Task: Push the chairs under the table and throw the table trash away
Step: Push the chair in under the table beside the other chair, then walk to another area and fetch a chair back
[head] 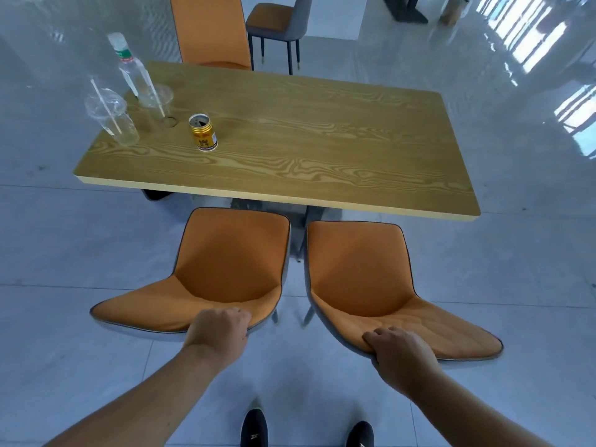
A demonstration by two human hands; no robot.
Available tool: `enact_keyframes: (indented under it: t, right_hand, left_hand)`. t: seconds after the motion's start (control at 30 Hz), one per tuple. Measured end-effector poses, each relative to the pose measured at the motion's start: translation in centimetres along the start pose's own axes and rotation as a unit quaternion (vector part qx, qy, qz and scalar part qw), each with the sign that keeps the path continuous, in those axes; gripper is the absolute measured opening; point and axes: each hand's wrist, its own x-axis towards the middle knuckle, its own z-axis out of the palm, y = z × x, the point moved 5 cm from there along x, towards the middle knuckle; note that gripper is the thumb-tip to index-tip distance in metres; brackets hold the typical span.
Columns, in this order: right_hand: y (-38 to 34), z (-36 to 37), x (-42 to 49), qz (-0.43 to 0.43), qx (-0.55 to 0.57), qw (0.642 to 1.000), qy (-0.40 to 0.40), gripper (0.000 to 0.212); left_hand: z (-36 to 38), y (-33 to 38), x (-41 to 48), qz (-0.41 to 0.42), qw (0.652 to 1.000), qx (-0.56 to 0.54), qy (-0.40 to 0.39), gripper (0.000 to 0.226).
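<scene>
left hand (222, 327) and right hand (400, 353) each seemingly clenched on a chair-back (154, 312), (451, 337)

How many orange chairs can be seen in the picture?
4: left near chair under left hand, right near chair under right hand, far chair behind table, another chair beyond.

You are standing in what looks like a canteen or café dining hall: a wood-grain bench (290, 130) with matching orange chairs (230, 259) on a wide, glossy tiled floor (516, 269). Another chair (277, 21) and a second table base (406, 9) stand farther back, and used drink cups (111, 116) and a can (203, 132) sit on the bench.
</scene>
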Motion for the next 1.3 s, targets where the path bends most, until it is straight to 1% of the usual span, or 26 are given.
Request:
enact_keyframes:
  t: [0.13, 0.23, 0.33, 0.4, 0.43, 0.47, 0.5, 0.53, 0.57, 0.6, 0.67, 0.7, 0.73, 0.8, 0.87, 0.93, 1.0, 1.1, 1.2, 1.3]
  right_hand:
    - [-5.6, -0.1, 1.1, -0.064, 0.033, 0.997, -0.006, 0.019]
    - [-7.0, -0.1, 1.5, -0.074, 0.036, 0.997, -0.001, 0.019]
    - [-6.5, -0.3, 1.7, -0.071, 0.032, 0.997, 0.018, 0.020]
    - [-6.3, -0.4, 2.0, -0.064, 0.029, 0.997, 0.014, 0.024]
    - [-6.2, -0.6, 2.2, -0.055, 0.039, 0.998, 0.003, 0.029]
    - [-6.0, -0.9, 2.3, -0.043, 0.057, 0.997, -0.013, 0.039]
    - [-5.6, -1.5, 2.3, -0.023, 0.084, 0.996, -0.026, 0.052]
    - [-4.8, -2.4, 2.0, 0.011, 0.130, 0.991, -0.025, 0.064]
    - [-3.6, -3.5, 1.5, 0.057, 0.190, 0.980, -0.004, 0.070]
    - [-1.9, -4.9, 0.9, 0.102, 0.253, 0.962, 0.035, 0.072]
    - [2.4, -7.9, -1.1, 0.165, 0.338, 0.917, 0.131, 0.066]
    - [4.9, -9.5, -2.5, 0.181, 0.353, 0.901, 0.174, 0.059]
    - [7.6, -11.2, -4.2, 0.191, 0.351, 0.892, 0.212, 0.053]
    - [13.1, -14.5, -7.7, 0.203, 0.314, 0.889, 0.263, 0.050]
    - [18.7, -17.7, -10.9, 0.209, 0.267, 0.893, 0.295, 0.054]
    - [24.1, -21.1, -14.0, 0.202, 0.225, 0.894, 0.331, 0.058]
    - [29.5, -24.7, -17.3, 0.184, 0.198, 0.889, 0.370, 0.063]
    - [36.9, -29.8, -22.6, 0.167, 0.173, 0.867, 0.437, 0.066]
    - [43.6, -34.7, -27.0, 0.146, 0.146, 0.857, 0.472, 0.062]
    - [49.4, -40.0, -29.8, 0.119, 0.144, 0.841, 0.508, 0.047]
  left_hand:
    - [0.1, 1.2, -0.1, 0.035, 0.999, -0.011, 0.011, 0.043]
    - [0.6, 1.5, -0.3, 0.046, 0.999, -0.020, 0.011, 0.040]
    - [1.0, 1.4, 0.1, 0.040, 0.999, -0.017, -0.019, 0.035]
    - [0.8, 1.4, 0.7, 0.009, 0.998, -0.015, -0.054, 0.031]
    - [0.5, 1.3, 1.2, -0.019, 0.997, -0.036, -0.073, 0.033]
    - [-0.1, 1.5, 2.0, -0.049, 0.990, -0.080, -0.102, 0.041]
    - [-0.9, 1.9, 2.8, -0.083, 0.979, -0.132, -0.131, 0.054]
    - [-2.1, 2.4, 3.7, -0.111, 0.969, -0.174, -0.140, 0.067]
    - [-3.6, 3.2, 5.0, -0.124, 0.965, -0.196, -0.123, 0.074]
    - [-5.4, 4.3, 6.3, -0.127, 0.966, -0.204, -0.091, 0.074]
    - [-9.3, 7.5, 9.2, -0.111, 0.973, -0.202, -0.034, 0.070]
    - [-11.4, 9.7, 10.6, -0.094, 0.975, -0.200, -0.017, 0.068]
    - [-13.6, 12.2, 11.9, -0.074, 0.977, -0.199, -0.005, 0.067]
    - [-17.9, 17.8, 14.3, -0.034, 0.978, -0.203, 0.018, 0.066]
    - [-22.6, 24.0, 16.6, 0.010, 0.979, -0.197, 0.049, 0.066]
    - [-28.0, 30.1, 18.6, 0.047, 0.978, -0.180, 0.099, 0.067]
    - [-33.8, 35.7, 19.8, 0.075, 0.967, -0.180, 0.165, 0.064]
    - [-41.5, 43.1, 21.3, 0.102, 0.944, -0.192, 0.247, 0.058]
    - [-46.6, 49.8, 23.1, 0.123, 0.933, -0.187, 0.283, 0.055]
    - [-50.3, 55.4, 25.2, 0.147, 0.926, -0.173, 0.302, 0.052]
